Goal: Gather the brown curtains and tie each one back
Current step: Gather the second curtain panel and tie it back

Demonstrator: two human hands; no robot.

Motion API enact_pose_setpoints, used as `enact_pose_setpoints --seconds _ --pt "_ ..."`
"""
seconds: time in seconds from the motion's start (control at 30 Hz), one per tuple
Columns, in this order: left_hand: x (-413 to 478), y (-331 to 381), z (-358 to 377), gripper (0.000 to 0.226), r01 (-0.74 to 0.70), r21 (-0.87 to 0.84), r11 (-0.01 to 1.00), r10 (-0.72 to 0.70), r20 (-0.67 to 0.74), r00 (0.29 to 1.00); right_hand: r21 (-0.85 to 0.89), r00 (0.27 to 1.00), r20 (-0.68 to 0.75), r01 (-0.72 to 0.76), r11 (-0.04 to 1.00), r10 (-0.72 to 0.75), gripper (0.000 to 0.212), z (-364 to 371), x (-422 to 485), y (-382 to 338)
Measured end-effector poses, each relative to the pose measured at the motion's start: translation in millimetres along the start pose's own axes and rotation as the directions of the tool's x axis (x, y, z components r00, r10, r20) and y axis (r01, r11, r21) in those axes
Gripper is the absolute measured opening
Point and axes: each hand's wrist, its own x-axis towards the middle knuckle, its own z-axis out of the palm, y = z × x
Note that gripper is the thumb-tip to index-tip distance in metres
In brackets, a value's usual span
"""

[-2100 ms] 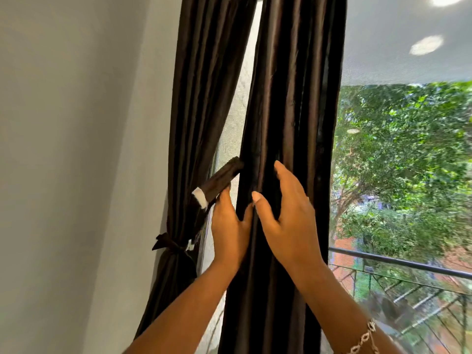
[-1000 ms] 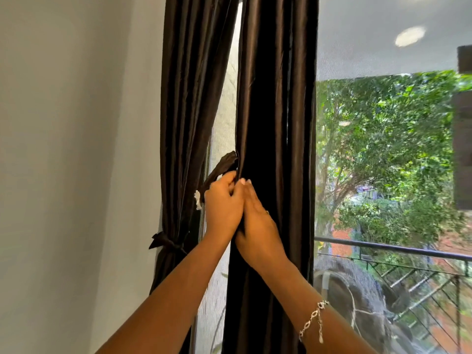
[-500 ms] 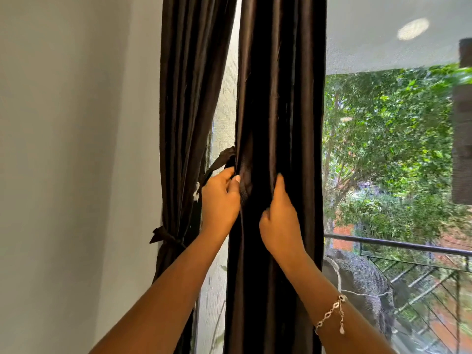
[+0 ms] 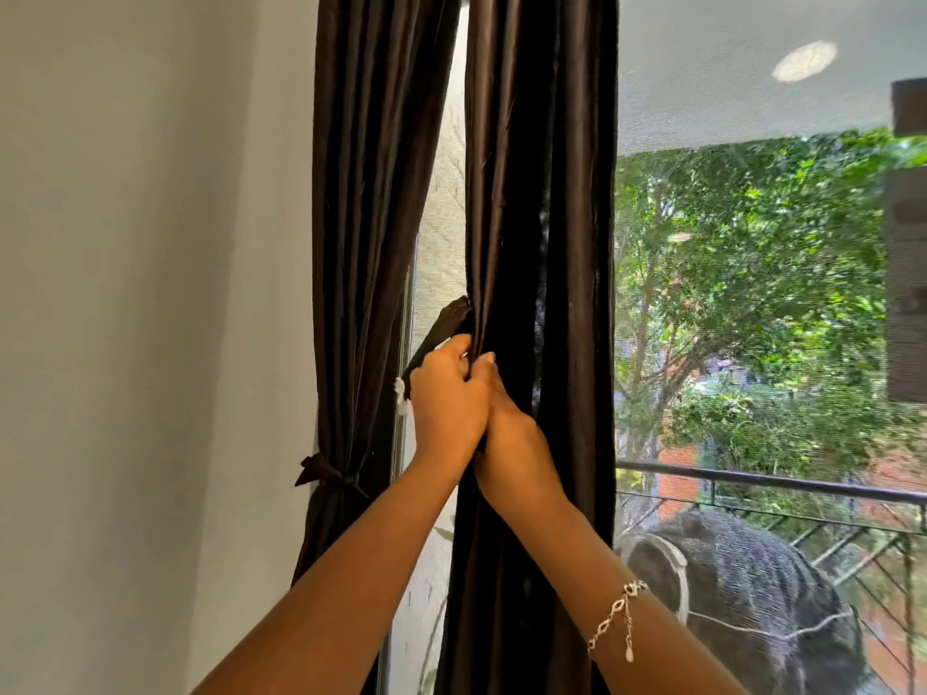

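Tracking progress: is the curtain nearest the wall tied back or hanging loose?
Tied back: a knotted band cinches the wall-side curtain into a narrow waist.

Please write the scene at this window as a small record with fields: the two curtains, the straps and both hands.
left curtain: gathered, tied with its band beside the wall
right curtain: gathered, hanging, not yet tied
loose strap: slants up to the right curtain's left edge
left grip: fingers curled on that edge, below the strap's upper end
right grip: touches the left grip, pinches the same fold
bracelet: on the right wrist
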Motion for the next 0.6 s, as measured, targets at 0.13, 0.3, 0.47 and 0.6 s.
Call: enact_pose_setpoints --seconds 0.13,0.3,0.47,0.6 --pt "3 -3 -2 0.019 0.004 0.046 0.999 -0.003 -0.034 0.999 -0.213 0.993 -0.023 0.105 0.971 -0.112 0.060 -10 -18 -7" --pt "2 -5 -2 0.014 -0.018 0.054 0.998 0.019 -0.018 1.000 -0.325 0.768 -0.533 0.201 0.924 -0.355 0.055 -23 -35 -3" --pt "1 -8 2 0.031 -0.020 0.068 0.997 0.021 -0.022 1.000 -0.041 0.816 -0.567 0.109 0.993 -0.113 0.070 -26 -33 8" --pt "0 -8 6 0.032 -0.022 0.038 0.999 0.022 -0.022 0.999 -0.103 0.904 -0.422 0.031 0.994 -0.072 0.087 -16 -28 12"
